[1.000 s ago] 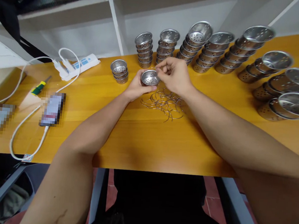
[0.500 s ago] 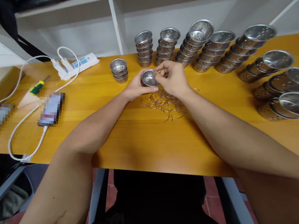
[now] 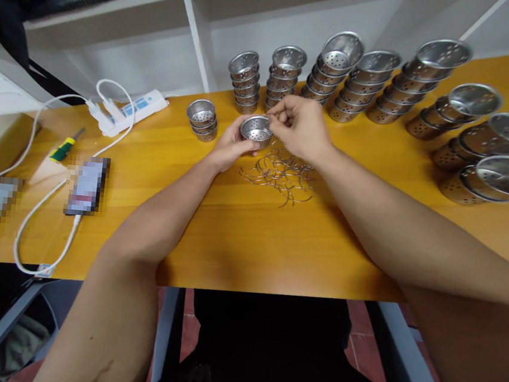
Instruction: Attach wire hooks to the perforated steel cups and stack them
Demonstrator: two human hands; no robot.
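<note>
My left hand (image 3: 230, 147) is closed round a small perforated metal cup (image 3: 257, 130), its open mouth tilted toward me. At the cup's right rim, the thumb and fingers of my right hand (image 3: 299, 126) are pinched together. What they pinch is too small to make out. Just below the hands lies a loose pile of thin curved metal wires (image 3: 283, 176) on the wooden table (image 3: 250, 238). A short stack of the same cups (image 3: 202, 120) stands to the left of my left hand.
Several taller stacks of perforated cups (image 3: 288, 68) run along the back and the right side. On the left are a white power strip (image 3: 140, 108) with cables, a green and yellow screwdriver (image 3: 64, 148), a phone (image 3: 87, 187) and a cardboard box (image 3: 2, 145).
My right hand has shifted slightly up and to the right at the cup's rim. The cup has turned a little in my left hand, and my left thumb has drawn back to the left.
</note>
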